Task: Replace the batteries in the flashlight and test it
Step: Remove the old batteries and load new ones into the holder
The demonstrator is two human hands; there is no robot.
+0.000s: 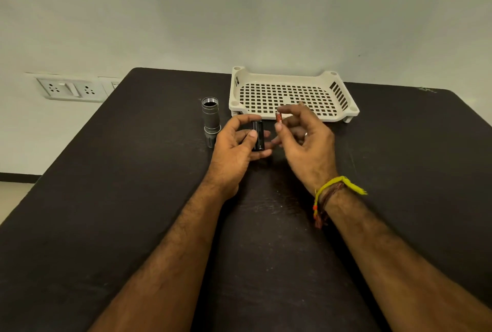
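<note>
Head view: a black cylindrical plastic battery holder (pixel 258 136) is clamped in the left hand (pixel 235 145), thumb on its front, fingers behind, held just above the dark matte desk (pixel 106 212) near centre. A small red cylindrical battery (pixel 279 117) is pinched between thumb and forefinger of the right hand (pixel 306 142), just beside the holder at its 1 o'clock, not touching it. The grey metal flashlight body (pixel 210 121) stands upright on the desk at 9 o'clock from the left hand, open end up, apart from both hands. A cream perforated plastic tray (pixel 239 86) sits at 12 o'clock, against the wall; no other batteries can be seen in it. A yellow thread wristband (pixel 338 185) is worn on the right wrist.

Step in hand, as judged: a cell is being loaded into or lifted out of the holder; which one can't be told. Slots are not visible from this angle, so fill state is unknown. If loading, next move calls for lining the battery w/ an open slot, polarity checked, then pressing it in vs. the spring while the holder is steadied. Holder then goes back into the flashlight body.
</note>
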